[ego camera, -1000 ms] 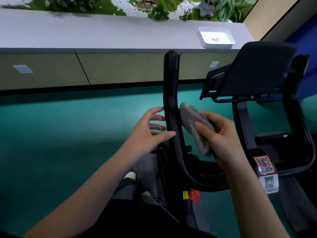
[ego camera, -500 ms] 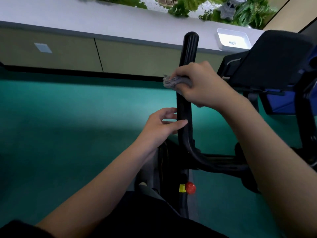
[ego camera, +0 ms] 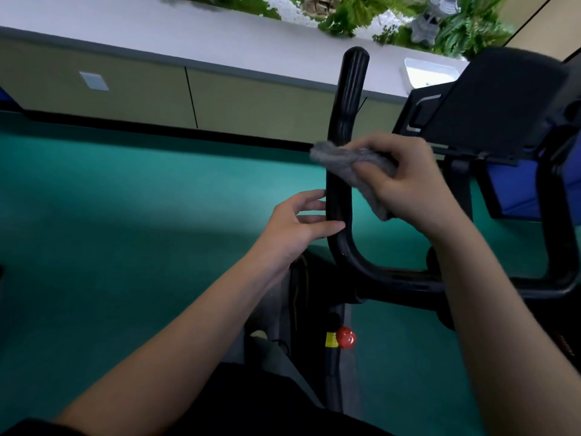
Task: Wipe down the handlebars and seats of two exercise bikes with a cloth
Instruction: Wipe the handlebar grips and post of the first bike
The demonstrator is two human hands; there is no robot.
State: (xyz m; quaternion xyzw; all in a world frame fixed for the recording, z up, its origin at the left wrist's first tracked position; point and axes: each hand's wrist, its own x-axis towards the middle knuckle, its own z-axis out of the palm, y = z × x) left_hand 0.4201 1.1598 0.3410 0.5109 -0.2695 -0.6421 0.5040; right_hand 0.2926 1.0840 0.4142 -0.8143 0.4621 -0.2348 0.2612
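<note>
right hand [ego camera: 405, 180] grips a soft, limp-looking cloth [ego camera: 342, 162] bunched against the rigid handlebar [ego camera: 349, 99], left hand [ego camera: 295, 225] resting straight fingers just below the cloth.

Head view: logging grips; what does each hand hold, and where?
Right hand grips the grey cloth by its bunched middle against the handlebar. Left hand holds nothing; fingers touch it.

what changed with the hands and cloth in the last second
The right hand, gripping the cloth, moved from beside the handlebar onto it, wrapped the cloth over it high up, then slid partway back down. The left hand stayed resting on the handlebar lower down.
</note>
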